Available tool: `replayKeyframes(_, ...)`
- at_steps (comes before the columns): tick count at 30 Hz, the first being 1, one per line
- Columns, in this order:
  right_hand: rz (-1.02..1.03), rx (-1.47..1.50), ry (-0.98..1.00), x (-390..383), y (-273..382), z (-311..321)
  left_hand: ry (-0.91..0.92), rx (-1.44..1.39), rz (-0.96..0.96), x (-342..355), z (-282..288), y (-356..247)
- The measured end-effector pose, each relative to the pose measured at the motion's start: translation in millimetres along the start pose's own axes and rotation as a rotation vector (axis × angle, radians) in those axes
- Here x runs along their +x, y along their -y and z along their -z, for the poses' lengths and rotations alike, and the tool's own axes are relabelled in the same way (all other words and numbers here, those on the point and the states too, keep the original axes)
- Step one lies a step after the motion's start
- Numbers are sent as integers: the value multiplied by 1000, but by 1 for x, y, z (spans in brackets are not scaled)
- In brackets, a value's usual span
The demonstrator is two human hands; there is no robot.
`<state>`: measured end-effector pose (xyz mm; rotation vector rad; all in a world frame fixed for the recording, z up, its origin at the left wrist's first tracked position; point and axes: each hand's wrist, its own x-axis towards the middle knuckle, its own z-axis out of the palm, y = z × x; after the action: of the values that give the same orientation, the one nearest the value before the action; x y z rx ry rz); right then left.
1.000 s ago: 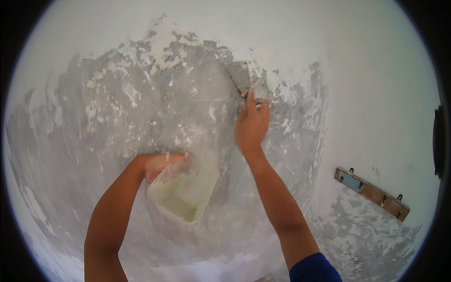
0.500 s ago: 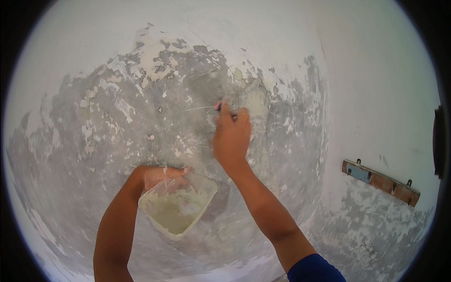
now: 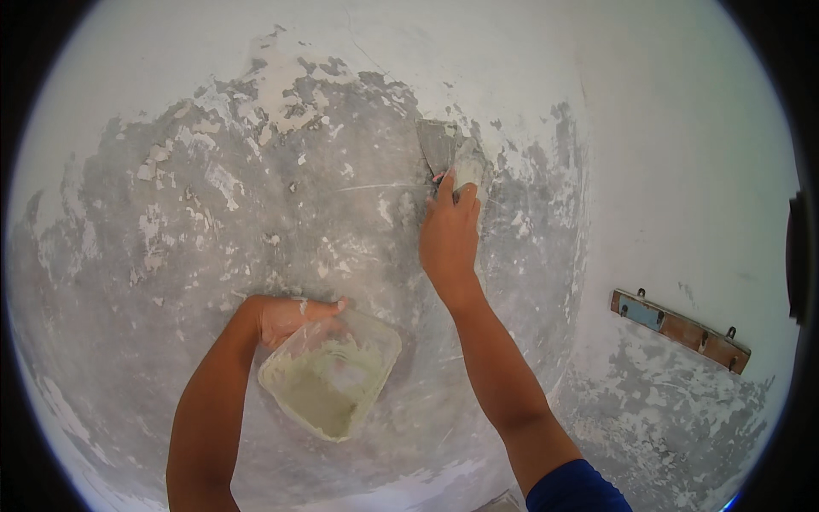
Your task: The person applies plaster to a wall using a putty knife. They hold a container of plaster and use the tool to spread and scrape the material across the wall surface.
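In the head view my left hand (image 3: 294, 317) grips a translucent square plastic container (image 3: 328, 394) with pale greenish paste smeared inside it. Higher and to the right, my right hand (image 3: 450, 224) is closed round the handle of a putty knife (image 3: 437, 141), whose wide blade lies against the patchy grey wall (image 3: 213, 256). A pale patch of paste (image 3: 469, 162) shows on the wall beside the blade, just above my fingers.
The wall's upper part (image 3: 461, 51) is white and flaking. On the right-hand wall (image 3: 682, 171) hangs a tilted wooden hook rail (image 3: 682, 334) with metal hooks. A dark object (image 3: 795, 256) sits at the far right edge.
My right hand with the knife went down and left, then back up and right. The container has shifted a little downward in the picture since a second ago.
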<state>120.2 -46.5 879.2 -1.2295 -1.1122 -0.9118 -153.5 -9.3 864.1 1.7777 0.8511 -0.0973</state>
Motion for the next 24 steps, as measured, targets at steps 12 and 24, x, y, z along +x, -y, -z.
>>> replayKeyframes(12, -2, 77, 103, -88, -18, 23, -6, -8, 31, -3, -2, -4)
replayKeyframes(24, 8, 61, -48, -20, -1, -5, -27, 82, 41, -4, -8, -7)
